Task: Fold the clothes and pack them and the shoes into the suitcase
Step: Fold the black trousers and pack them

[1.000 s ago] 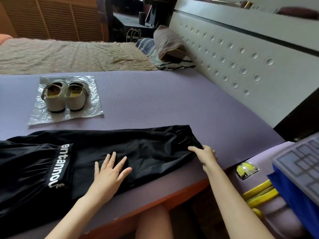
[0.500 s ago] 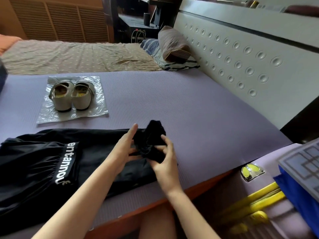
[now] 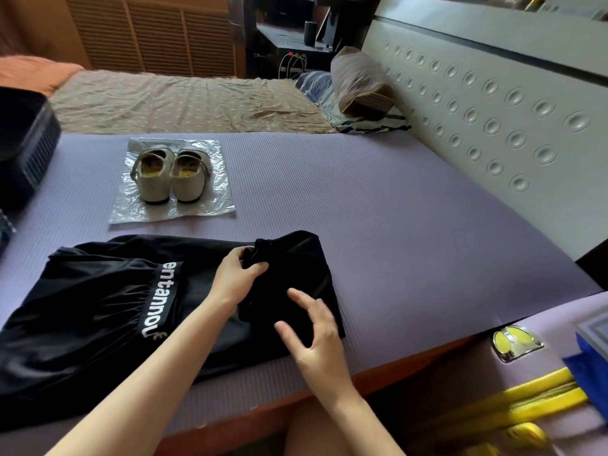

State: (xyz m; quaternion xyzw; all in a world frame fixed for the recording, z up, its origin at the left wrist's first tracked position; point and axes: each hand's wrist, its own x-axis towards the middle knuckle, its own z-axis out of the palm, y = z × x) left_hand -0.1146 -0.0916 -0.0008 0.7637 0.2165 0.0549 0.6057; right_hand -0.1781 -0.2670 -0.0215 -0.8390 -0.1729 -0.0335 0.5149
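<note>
Left hand pinches the folded-over leg of black trousers on a purple mat; right hand is spread open above the fabric. Cream shoes sit on a plastic sheet farther back, with a lilac suitcase near right.

Left hand: bare, smooth, narrow at the wrist
Right hand: bare, with long slim fingers and rounded tips
Left forearm: bare along all its visible length, slender
Right forearm: bare likewise, slender, to the lower edge of the view
Leg: bare thigh, seen at the lower edge between the forearms
</note>
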